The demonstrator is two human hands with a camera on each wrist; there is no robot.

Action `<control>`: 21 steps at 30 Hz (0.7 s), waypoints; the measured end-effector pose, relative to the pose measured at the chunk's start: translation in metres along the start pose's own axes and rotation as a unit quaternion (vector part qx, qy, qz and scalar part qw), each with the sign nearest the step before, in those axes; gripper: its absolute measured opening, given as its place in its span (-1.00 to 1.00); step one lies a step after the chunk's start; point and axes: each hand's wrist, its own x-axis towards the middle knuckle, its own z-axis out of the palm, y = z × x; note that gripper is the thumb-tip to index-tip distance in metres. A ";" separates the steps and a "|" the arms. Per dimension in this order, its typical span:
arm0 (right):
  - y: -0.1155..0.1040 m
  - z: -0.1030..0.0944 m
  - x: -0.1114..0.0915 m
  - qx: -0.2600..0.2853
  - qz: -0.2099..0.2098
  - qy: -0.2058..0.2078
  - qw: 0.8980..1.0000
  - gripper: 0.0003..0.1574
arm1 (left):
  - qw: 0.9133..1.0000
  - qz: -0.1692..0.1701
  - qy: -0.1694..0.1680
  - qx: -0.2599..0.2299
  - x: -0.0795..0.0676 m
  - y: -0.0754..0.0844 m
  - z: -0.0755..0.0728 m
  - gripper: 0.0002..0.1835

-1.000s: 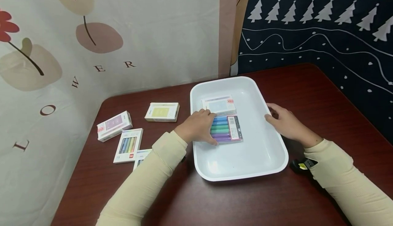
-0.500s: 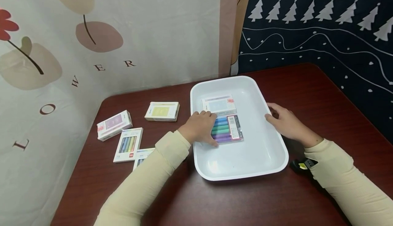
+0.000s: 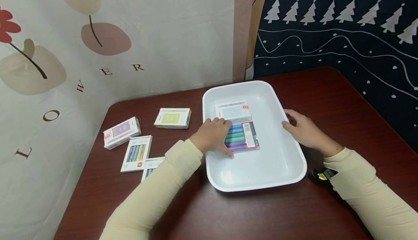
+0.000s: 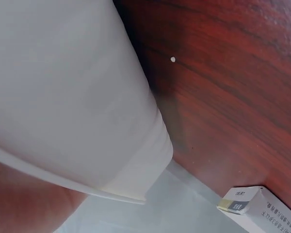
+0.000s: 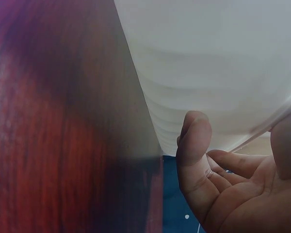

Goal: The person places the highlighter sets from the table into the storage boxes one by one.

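Note:
My left hand (image 3: 213,135) reaches over the left rim of a white plastic tray (image 3: 261,171). Its thumb and fingers span the left end of a clear pack of coloured sticks (image 3: 241,136), blue, green and purple, hiding that end. The pack lies flat inside, just below a white box with a pale blue panel (image 3: 232,112). On the opposite side, my right hand (image 3: 303,131) grips the tray's right rim, thumb on top. From the right wrist, the curled fingers (image 5: 196,138) show against the tray's outer wall. The left wrist view shows mostly that wall and a bit of hand (image 4: 29,204).
Left of the tray, on the dark red table (image 3: 235,214), lie a yellow-panelled box (image 3: 172,118), a purple-panelled box (image 3: 122,133) and a windowed box of coloured sticks (image 3: 136,154). Another box (image 3: 151,165) is partly covered by the left sleeve. Printed cloths (image 3: 183,33) hang behind.
The left hand and the clear pack have shifted very slightly to the right in the tray. The right hand stays on the rim, and the tray has not moved.

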 end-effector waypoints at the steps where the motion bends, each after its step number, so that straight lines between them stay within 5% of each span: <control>1: 0.000 0.000 0.000 0.000 0.000 0.000 1.000 -0.33 | 1.000 0.002 0.001 -0.003 0.000 0.000 -0.001 0.23; 8: -0.001 0.000 0.000 -0.001 0.001 -0.001 1.000 -0.33 | 0.999 0.015 0.017 -0.023 -0.003 -0.004 -0.003 0.14; 21: -0.002 0.000 0.000 -0.010 0.011 0.000 1.000 -0.32 | 0.990 0.049 0.114 -0.066 -0.024 -0.018 -0.015 -0.15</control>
